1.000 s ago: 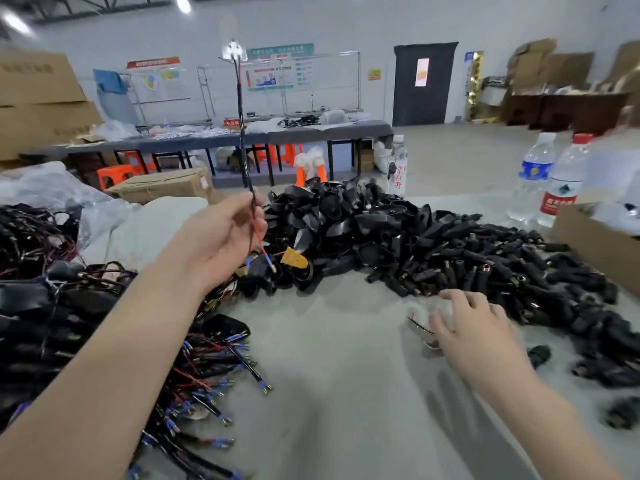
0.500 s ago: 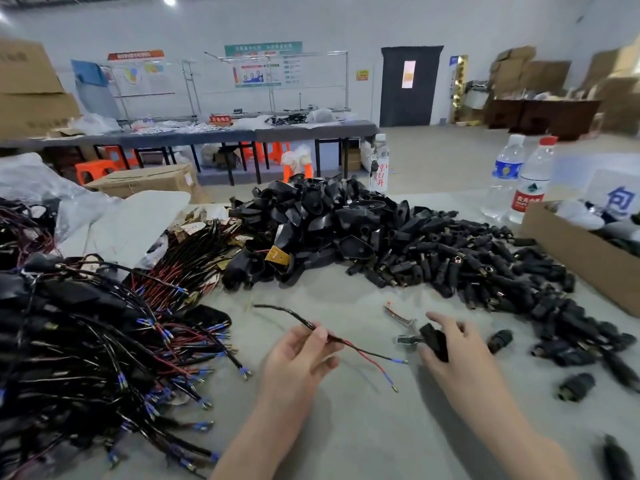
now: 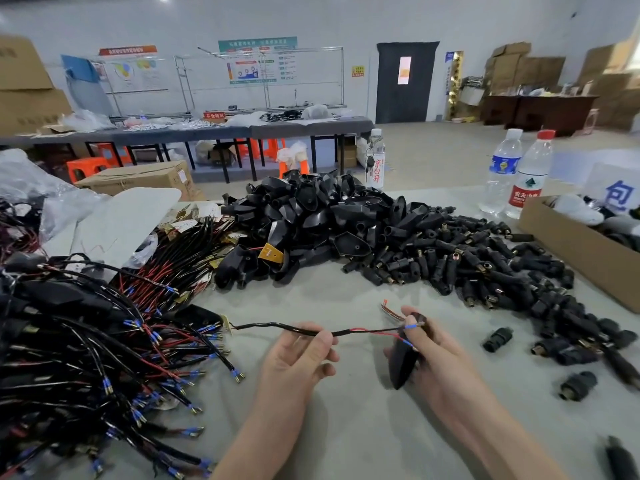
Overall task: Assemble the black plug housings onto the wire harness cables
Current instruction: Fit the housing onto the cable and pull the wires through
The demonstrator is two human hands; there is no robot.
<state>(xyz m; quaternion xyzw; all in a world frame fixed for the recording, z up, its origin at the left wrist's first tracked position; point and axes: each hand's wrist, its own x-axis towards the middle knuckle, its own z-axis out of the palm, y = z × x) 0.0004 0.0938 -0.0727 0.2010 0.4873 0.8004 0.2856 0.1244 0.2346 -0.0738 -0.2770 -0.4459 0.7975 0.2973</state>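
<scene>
Both hands are occupied just above the table [image 3: 346,427]. One wire harness cable [image 3: 277,326] is pinched between thumb and fingers of the left hand [image 3: 294,362], and one black plug housing [image 3: 403,362] is grasped in the right hand [image 3: 440,362]. The cable's two blue-sleeved wire ends [image 3: 410,326] are laid against the housing's upper end. The wires are judged not yet seated, so this unit is only begun. Left of the left hand, a tangle of cables [image 3: 86,341] is heaped, too many to be counted; dark housings appear among them, so some units are judged finished. Beyond the hands, a heap of housings [image 3: 311,216] and a spread of barrel connectors [image 3: 467,261] are left uncounted. At least two loose connectors [image 3: 497,338] are seen right of the right hand, and three water bottles [image 3: 502,168] farther off.
</scene>
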